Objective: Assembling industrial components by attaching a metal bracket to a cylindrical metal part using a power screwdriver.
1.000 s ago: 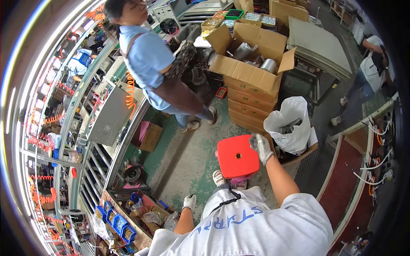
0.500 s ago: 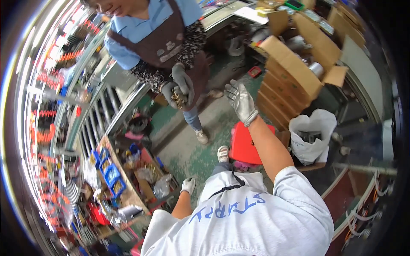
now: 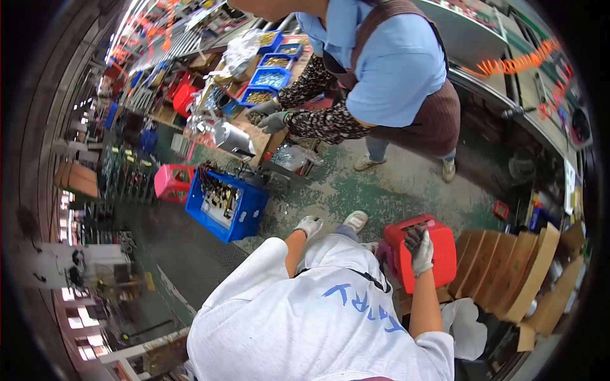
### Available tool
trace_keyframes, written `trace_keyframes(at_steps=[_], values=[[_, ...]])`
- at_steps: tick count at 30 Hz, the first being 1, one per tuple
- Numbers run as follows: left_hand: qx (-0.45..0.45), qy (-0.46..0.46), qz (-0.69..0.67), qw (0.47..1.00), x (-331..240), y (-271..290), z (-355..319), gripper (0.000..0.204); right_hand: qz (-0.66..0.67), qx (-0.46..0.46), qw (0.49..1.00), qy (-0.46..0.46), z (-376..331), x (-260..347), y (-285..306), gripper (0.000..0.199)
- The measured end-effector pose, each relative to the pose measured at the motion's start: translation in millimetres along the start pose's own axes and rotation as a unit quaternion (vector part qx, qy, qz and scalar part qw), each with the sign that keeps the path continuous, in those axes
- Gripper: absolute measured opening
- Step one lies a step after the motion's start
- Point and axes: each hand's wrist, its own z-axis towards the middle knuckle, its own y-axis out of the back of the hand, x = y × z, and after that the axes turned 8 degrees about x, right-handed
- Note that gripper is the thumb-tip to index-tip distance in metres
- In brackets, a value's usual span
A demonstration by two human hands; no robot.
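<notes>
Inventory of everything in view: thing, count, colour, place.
Near stool: 1, red, right of centre
Far stool: 1, pinkish red, left of the crate
Crate: 1, blue, left of centre, holding metal parts
Small bins: at least 5, blue, upper centre
Metal cylinder: 1, silver, above the crate
Cartons: several, brown, right
Bag: 1, white, lower right
Coiled hoses: several, orange, top corners
Co-worker: 1, blue shirt, top centre
Clutter: uncountable, mixed, upper left
Left hand: 1, whitish glove, centre
Right hand: 1, stained whitish glove, at the near stool

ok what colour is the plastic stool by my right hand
The plastic stool is red, best seen in the head view.
</notes>
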Motion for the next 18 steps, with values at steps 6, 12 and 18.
trace_keyframes(at_steps=[6,12,18], values=[[0.002,0.021,-0.036,0.999,44.5,18.4,5.7,0.043,-0.021,0.02,0.999,-0.037,15.5,-35.0,-35.2,0.053],[-0.016,-0.038,-0.092,0.995,106.1,77.8,12.7,0.042,-0.085,-0.013,0.995,-0.055,35.5,-83.7,-141.3,0.049],[-0.035,-0.009,-0.131,0.991,245.0,138.1,29.6,0.041,-0.314,0.1,0.944,0.007,43.5,-145.9,-283.5,0.036]])
